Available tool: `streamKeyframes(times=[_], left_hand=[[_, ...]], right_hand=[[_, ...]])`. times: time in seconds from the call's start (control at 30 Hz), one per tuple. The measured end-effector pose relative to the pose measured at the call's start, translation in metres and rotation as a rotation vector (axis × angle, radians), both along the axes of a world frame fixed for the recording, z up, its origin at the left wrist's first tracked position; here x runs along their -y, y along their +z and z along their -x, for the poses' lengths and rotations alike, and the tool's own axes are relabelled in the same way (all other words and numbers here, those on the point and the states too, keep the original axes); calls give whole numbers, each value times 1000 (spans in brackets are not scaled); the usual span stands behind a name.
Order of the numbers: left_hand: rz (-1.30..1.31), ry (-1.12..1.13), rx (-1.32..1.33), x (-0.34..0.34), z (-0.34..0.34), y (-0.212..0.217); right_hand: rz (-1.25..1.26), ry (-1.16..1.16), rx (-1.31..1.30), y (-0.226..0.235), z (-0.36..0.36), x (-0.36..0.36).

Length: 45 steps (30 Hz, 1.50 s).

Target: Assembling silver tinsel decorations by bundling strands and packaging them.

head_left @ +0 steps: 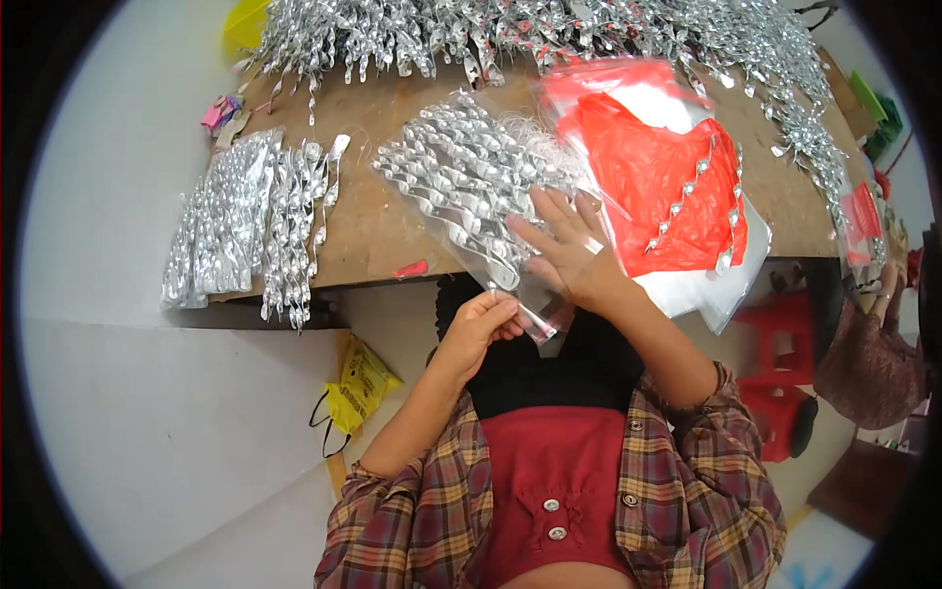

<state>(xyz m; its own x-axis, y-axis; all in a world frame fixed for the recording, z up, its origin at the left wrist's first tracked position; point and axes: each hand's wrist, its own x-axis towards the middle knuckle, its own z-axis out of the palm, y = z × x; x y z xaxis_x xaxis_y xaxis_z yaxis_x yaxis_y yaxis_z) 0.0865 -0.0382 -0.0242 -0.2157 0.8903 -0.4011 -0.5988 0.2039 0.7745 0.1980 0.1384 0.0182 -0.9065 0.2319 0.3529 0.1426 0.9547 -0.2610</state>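
Lower centre: left hand (483, 326), thumb and fingers pinched on the near end of a clear sleeve (469, 191) | Centre: right hand (577, 253), fingers spread over the sleeve's right side | Centre, overhanging the worktop (358, 231): sleeve of twisted silver strips (446, 157), probably light, slippery, springy, easily creased; best gripped by its film edges

yellow bag (361, 390): lower left | red stool (770, 312): lower right | yellow object (243, 25): top left | green object (867, 99): upper right
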Motion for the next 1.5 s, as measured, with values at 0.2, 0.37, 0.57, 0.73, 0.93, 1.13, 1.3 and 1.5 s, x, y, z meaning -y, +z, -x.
streamKeyframes(times=[0.2, 0.37, 0.57, 0.73, 0.93, 1.13, 1.3, 1.5], left_hand=[[14, 33, -89, 7, -1, 3], [137, -20, -130, 5, -15, 10], [159, -55, -150, 9, -22, 10], [154, -77, -278, 11, -25, 12], [136, -86, -482, 11, -24, 14], [121, -51, -370, 21, -15, 17], [175, -125, -315, 17, -9, 23], [148, -89, -340, 22, -16, 26]], right_hand=[[-17, -16, -135, 8, -30, 12], [215, 43, -301, 5, -58, 42], [172, 189, -141, -7, -48, 54], [135, 201, -110, -11, -40, 58], [275, 225, -116, -14, -38, 62], [1056, -637, -642, 32, -118, -4], [734, -620, -965, 52, -208, -66], [501, 111, -123, 22, -56, 50]])
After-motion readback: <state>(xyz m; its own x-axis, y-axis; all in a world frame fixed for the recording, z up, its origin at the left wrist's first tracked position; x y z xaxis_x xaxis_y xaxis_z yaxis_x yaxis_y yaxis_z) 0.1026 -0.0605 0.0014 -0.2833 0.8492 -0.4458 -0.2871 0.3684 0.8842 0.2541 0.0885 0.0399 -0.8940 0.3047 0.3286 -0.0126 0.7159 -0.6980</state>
